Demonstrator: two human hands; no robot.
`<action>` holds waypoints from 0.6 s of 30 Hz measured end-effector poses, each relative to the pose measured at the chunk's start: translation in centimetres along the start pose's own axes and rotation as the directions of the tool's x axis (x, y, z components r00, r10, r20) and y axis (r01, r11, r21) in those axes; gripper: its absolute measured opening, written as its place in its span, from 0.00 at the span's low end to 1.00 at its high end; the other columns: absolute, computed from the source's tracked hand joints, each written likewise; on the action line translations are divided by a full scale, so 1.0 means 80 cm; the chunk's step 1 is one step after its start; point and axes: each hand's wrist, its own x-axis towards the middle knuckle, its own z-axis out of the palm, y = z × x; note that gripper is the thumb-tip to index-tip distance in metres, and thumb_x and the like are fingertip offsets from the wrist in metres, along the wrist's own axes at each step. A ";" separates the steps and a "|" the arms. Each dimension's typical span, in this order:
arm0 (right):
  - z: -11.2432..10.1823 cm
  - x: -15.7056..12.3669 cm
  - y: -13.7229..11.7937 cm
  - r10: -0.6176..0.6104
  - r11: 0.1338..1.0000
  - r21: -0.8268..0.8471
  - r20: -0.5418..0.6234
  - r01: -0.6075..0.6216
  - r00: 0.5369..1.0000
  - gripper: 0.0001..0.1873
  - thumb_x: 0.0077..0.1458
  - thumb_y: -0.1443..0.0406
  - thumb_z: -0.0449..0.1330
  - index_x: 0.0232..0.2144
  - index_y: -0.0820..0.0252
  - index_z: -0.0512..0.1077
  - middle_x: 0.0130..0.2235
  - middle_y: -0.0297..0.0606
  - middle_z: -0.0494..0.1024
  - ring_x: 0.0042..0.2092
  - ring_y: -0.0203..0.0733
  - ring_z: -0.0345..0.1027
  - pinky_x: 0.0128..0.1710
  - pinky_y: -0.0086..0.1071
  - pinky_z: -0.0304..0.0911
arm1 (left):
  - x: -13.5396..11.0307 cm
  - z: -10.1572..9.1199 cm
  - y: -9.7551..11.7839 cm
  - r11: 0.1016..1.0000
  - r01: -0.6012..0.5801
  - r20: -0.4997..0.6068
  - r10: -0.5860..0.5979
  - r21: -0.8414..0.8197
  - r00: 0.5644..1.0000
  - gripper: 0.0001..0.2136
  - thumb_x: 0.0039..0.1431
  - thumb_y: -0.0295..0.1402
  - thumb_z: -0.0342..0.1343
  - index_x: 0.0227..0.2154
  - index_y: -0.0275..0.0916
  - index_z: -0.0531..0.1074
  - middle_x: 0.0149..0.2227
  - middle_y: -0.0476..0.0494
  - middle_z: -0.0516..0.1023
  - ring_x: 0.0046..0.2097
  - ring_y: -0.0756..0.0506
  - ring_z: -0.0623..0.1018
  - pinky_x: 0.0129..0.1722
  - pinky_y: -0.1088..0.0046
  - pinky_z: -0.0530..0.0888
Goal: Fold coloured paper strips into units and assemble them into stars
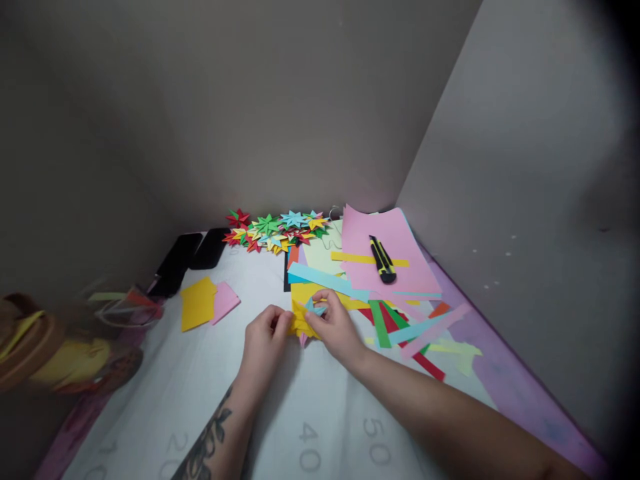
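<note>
My left hand (265,343) and my right hand (336,327) meet at the middle of the white mat (300,413). Both pinch a partly folded paper star (306,319) made of yellow, light blue and pink pieces. The left fingers grip its left edge and the right fingers curl over its right side and top. The star rests low on the mat, just in front of a yellow sheet (310,293).
A heap of finished paper stars (275,230) lies by the back wall. A yellow-black utility knife (383,259) rests on pink sheets (395,253). Coloured strips (415,330) are scattered at the right. Yellow and pink squares (205,303) and two dark phones (193,257) lie left.
</note>
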 end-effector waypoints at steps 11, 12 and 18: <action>0.001 -0.003 -0.004 0.008 0.999 -0.049 0.024 -0.007 1.000 0.15 0.47 0.65 0.58 0.38 0.55 0.58 0.23 0.23 0.62 0.18 0.30 0.58 0.16 0.23 0.56 | -0.004 0.002 0.003 1.000 0.016 -0.032 -0.016 -0.013 0.999 0.14 0.58 0.41 0.49 0.22 0.38 0.65 0.20 0.53 0.68 0.24 0.51 0.67 0.25 0.76 0.61; 0.001 -0.004 -0.005 0.001 0.998 -0.061 0.019 0.000 1.000 0.15 0.47 0.66 0.58 0.38 0.55 0.58 0.23 0.24 0.62 0.18 0.30 0.57 0.17 0.24 0.56 | -0.004 0.002 0.002 1.000 0.018 -0.031 -0.018 -0.018 0.999 0.14 0.58 0.41 0.49 0.22 0.38 0.65 0.20 0.53 0.67 0.24 0.51 0.66 0.24 0.76 0.61; 0.001 -0.004 -0.007 -0.004 0.992 -0.130 -0.024 0.001 1.000 0.15 0.45 0.66 0.58 0.37 0.56 0.59 0.24 0.24 0.61 0.18 0.28 0.55 0.16 0.22 0.55 | 0.001 0.011 -0.004 0.976 0.035 -0.023 -0.040 -0.215 0.999 0.08 0.53 0.38 0.54 0.27 0.39 0.65 0.27 0.51 0.69 0.28 0.50 0.70 0.27 0.77 0.66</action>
